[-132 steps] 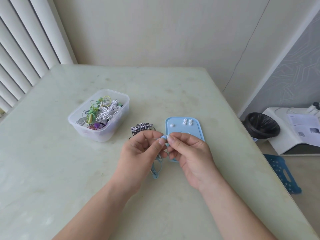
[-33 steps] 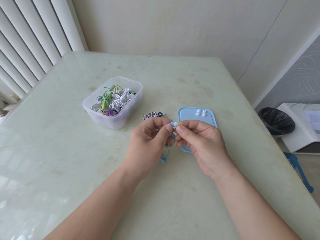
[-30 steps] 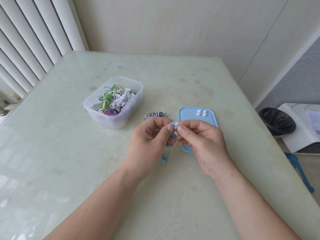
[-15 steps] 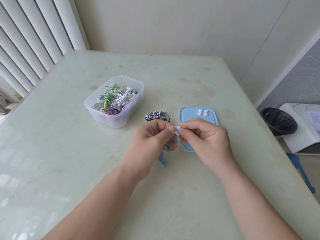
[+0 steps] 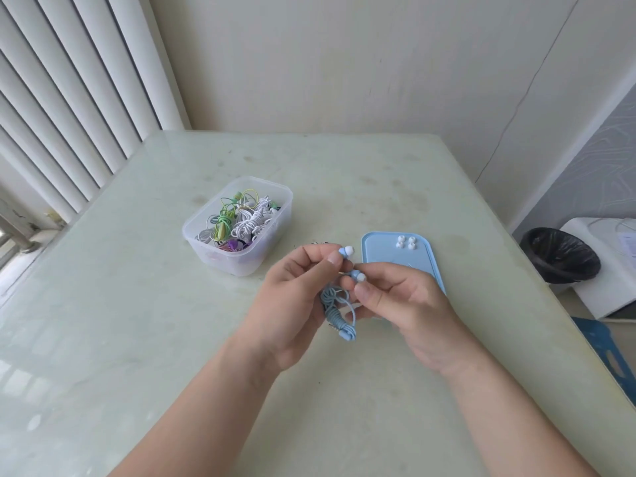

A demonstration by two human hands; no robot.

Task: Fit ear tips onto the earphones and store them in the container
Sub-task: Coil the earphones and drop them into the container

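Note:
My left hand (image 5: 292,297) pinches one blue earbud (image 5: 346,251) with a white tip on it, and the coiled blue earphone cable (image 5: 339,315) hangs below its fingers. My right hand (image 5: 406,304) pinches the second blue earbud (image 5: 358,276), which also carries a white tip. Several loose white ear tips (image 5: 405,242) lie on the blue lid (image 5: 395,256) behind my right hand. The clear plastic container (image 5: 237,256) at the left holds several bundled earphones. A black-and-white earphone bundle (image 5: 318,243) is almost hidden behind my left hand.
The pale green table (image 5: 137,339) reaches a wall at the back. White blinds (image 5: 69,98) hang at the left. Off the table's right edge stand a black-lined bin (image 5: 561,259), a white appliance (image 5: 609,270) and a blue stool (image 5: 605,349).
My hands have drawn apart: the two earbuds, held together at the fingertips before, are separated, one in each hand. The camera has tilted up a little.

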